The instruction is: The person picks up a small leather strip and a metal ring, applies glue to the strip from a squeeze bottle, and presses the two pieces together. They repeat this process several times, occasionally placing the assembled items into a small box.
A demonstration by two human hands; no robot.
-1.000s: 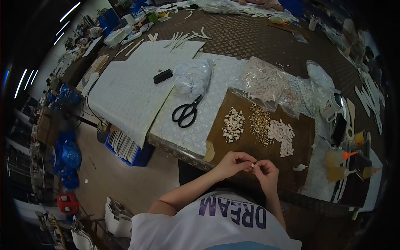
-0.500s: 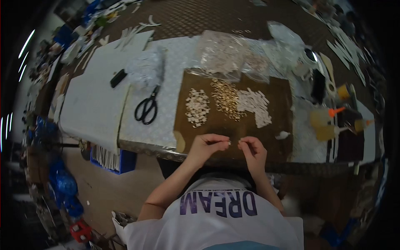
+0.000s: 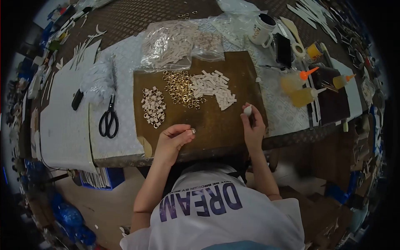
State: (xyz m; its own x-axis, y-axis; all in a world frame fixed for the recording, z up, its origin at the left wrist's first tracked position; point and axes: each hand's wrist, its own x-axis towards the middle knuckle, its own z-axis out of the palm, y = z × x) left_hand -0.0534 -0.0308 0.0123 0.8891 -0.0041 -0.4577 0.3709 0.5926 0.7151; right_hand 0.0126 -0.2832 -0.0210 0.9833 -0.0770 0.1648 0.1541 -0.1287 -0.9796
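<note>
My left hand (image 3: pixel 173 141) is closed in a pinch over the front of the brown mat (image 3: pixel 216 137), holding a small white strip piece (image 3: pixel 193 131) at the fingertips. A ring on it is too small to make out. Near the mat's right side, my right hand (image 3: pixel 254 129) grips a small white rounded, bottle-like object (image 3: pixel 248 111) between thumb and fingers. Ahead of the hands lie a pile of gold-coloured metal rings (image 3: pixel 179 89), a pile of loose white strips (image 3: pixel 214 87) and, at left, a pile of white tabs fitted with rings (image 3: pixel 153 107).
Black scissors (image 3: pixel 109 121) and a crumpled clear bag (image 3: pixel 100 79) lie left of the mat. Behind it are plastic bags of strips (image 3: pixel 168 43). To the right stand a white mug (image 3: pixel 262 31), a black phone-like object (image 3: pixel 283 50) and yellow-liquid squeeze bottles (image 3: pixel 302 96).
My right hand has moved right and picked up the small white bottle-like object from the mat. My left hand has parted from it, still pinching the strip piece. The view has shifted.
</note>
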